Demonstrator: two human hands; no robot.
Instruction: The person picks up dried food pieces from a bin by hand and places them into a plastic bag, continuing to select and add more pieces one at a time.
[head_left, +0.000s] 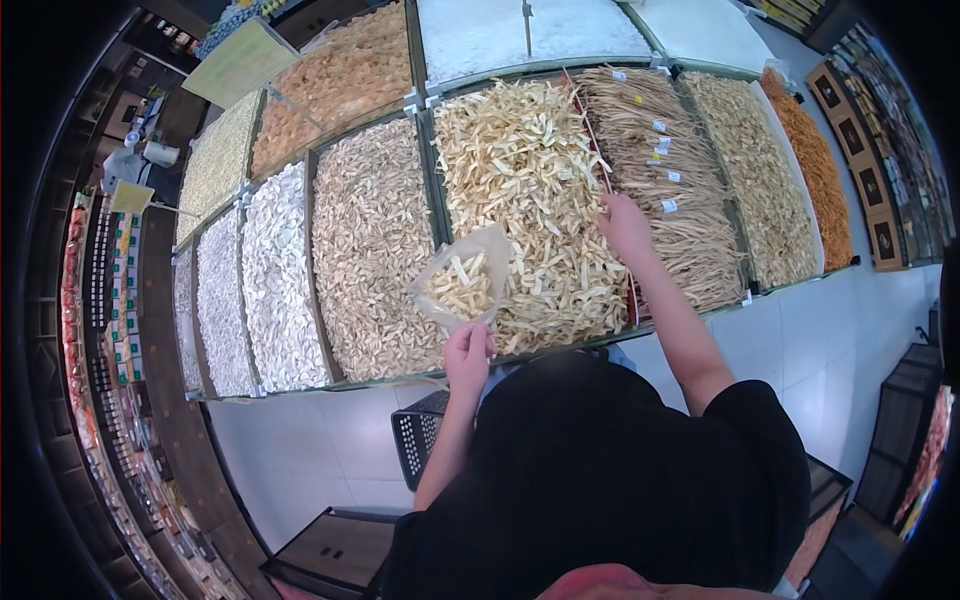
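My left hand (469, 352) is closed on the lower edge of a clear plastic bag (432, 285), which is spread out above the bins. Inside it lie some pale yellow dried slices (466, 281). A large bin of the same sort of curled, strip-like dried slices (520, 160) fills the middle of the display. Over that bin's right side, close to a red divider (588, 130), is my right hand (625, 228). Its fingers are bent together at the slices; what they grip, if anything, is too small to make out.
Bundles of thin brown dried stalks (680, 235) with white labels lie right of the divider. Left are bins of beige pieces (370, 220) and white flakes (280, 270). A green sign (238, 65) stands at upper left. Below is a dark basket (418, 435).
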